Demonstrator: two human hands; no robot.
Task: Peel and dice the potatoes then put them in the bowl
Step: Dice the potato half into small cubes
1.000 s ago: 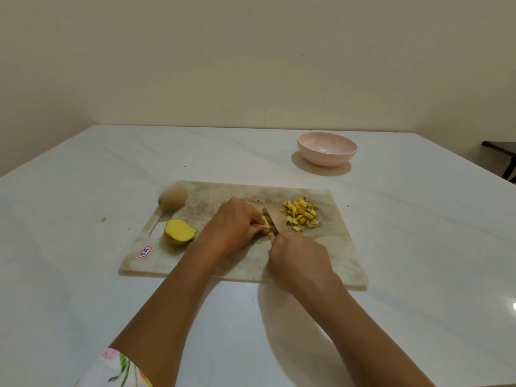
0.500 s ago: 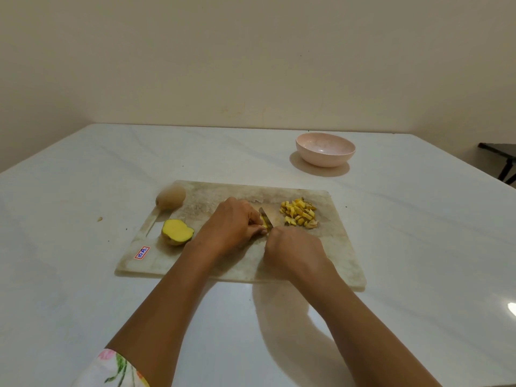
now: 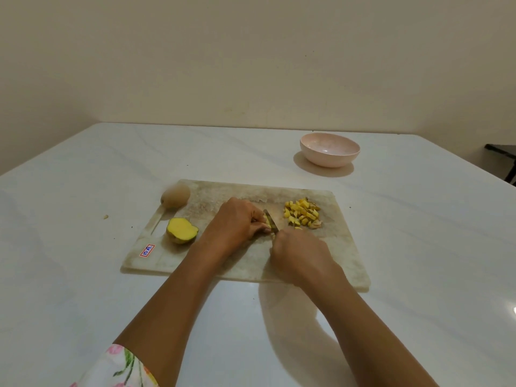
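Note:
On the worn cutting board (image 3: pixel 343 255) my left hand (image 3: pixel 237 222) holds down a yellow potato piece (image 3: pixel 267 220), mostly hidden under the fingers. My right hand (image 3: pixel 300 254) grips a knife (image 3: pixel 270 220) whose blade stands against that piece. A pile of yellow diced potato (image 3: pixel 303 213) lies to the right of the blade. A cut potato half (image 3: pixel 182 230) lies cut face up at the board's left. A whole unpeeled potato (image 3: pixel 176 196) sits at the board's far left corner. The pink bowl (image 3: pixel 329 149) stands beyond the board, apparently holding nothing.
The board lies on a white marble table (image 3: pixel 83 275). A small crumb (image 3: pixel 105 217) lies on the table left of the board. A dark piece of furniture (image 3: pixel 502 157) shows at the far right edge, and a beige wall stands behind the table.
My hands stay at the same spot on the board; the knife has shifted slightly along the potato piece. The diced pile, potato half, whole potato and bowl have not moved.

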